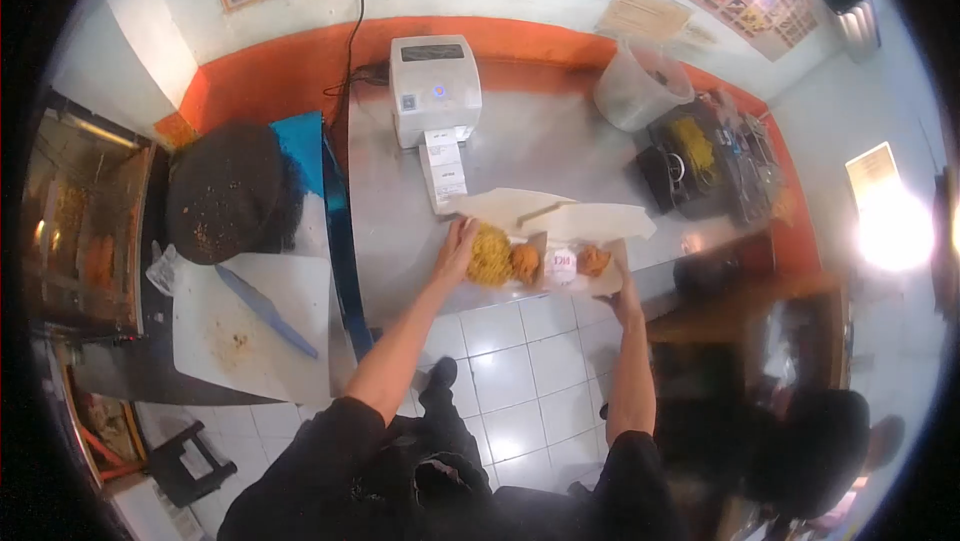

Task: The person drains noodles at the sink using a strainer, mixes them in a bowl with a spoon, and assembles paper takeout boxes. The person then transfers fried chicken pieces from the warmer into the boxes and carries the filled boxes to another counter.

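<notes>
Two open paper food boxes are held side by side in front of me, lids raised at the back. My left hand grips the outer side of the left food box, where yellow noodles lie beside a piece of fried chicken. On the right, a white round packet with red print and another piece of fried chicken sit in the second box. My right hand holds that box by its outer end. Fingers under the boxes are partly hidden.
A white label printer with a printed strip stands on the metal counter. To the left, a knife lies on a white cutting board. A translucent bucket and dark trays are at the right.
</notes>
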The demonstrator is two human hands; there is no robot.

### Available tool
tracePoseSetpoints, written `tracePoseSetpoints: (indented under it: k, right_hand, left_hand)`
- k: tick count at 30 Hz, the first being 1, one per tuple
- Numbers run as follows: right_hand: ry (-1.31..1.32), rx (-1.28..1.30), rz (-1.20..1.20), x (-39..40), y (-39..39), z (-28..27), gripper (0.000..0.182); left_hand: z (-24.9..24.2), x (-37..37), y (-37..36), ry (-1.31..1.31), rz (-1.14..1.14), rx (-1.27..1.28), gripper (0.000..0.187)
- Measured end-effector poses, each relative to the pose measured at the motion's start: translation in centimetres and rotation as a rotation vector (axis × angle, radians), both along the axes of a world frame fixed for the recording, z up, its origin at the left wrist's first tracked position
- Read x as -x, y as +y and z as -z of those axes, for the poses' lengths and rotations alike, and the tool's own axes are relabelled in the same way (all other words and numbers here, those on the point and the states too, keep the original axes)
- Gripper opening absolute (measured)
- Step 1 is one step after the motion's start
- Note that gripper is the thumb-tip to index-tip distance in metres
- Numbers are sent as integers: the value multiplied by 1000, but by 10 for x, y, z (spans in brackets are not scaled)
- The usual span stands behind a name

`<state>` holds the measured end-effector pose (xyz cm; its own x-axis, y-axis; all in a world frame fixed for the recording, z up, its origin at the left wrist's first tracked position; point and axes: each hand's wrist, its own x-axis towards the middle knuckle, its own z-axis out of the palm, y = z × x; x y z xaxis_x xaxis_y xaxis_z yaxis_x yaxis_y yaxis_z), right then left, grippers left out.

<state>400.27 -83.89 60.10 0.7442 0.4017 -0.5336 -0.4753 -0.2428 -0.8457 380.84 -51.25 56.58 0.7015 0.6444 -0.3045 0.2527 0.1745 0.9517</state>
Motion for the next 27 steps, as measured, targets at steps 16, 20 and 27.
tracePoseSetpoints:
  k: [16,20,27]
  right_hand:
    - [-326,328,-107,245,-45,220,44]
    - [-425,404,-1207,407,31,250,38]
    - [-661,123,-1736,628,208,116,29]
  left_hand:
    - [-37,366,-54,233,479,236,59]
    - [-20,531,-98,528,34,-6,58]
    - [-4,797,-123,431,-603,21,50]
